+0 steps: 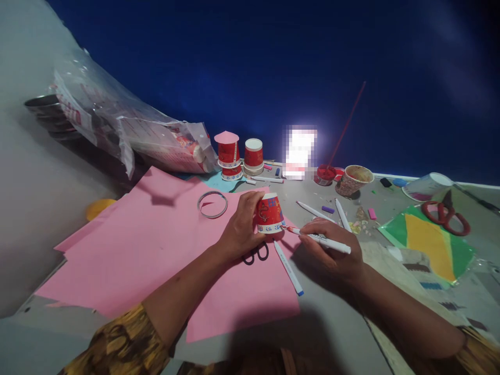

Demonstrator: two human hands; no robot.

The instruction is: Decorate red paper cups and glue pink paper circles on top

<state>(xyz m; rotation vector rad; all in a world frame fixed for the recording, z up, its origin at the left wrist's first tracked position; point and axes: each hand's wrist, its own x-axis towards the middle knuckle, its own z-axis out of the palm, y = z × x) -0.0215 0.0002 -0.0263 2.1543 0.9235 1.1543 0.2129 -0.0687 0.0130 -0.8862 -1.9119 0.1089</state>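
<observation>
A red paper cup (269, 212) with a white, blue-patterned band is held upside down in my left hand (245, 223), over pink paper. My right hand (333, 251) grips a white marker pen (328, 242), its red tip at the cup's band on the right side. Just below the cup, the dark handles of a pair of scissors (255, 254) show on the paper; their blades are hidden. A second white marker (288, 268) with a blue end lies beside them, between my two hands.
Pink paper (144, 250) spreads leftward, with a tape ring (212, 204) on it. Behind stand a stack of red cups (228, 156) and another cup (253, 155). Loose markers, a paint pot (325, 175), a stained cup (354, 180) and red-handled scissors (445, 216) lie to the right.
</observation>
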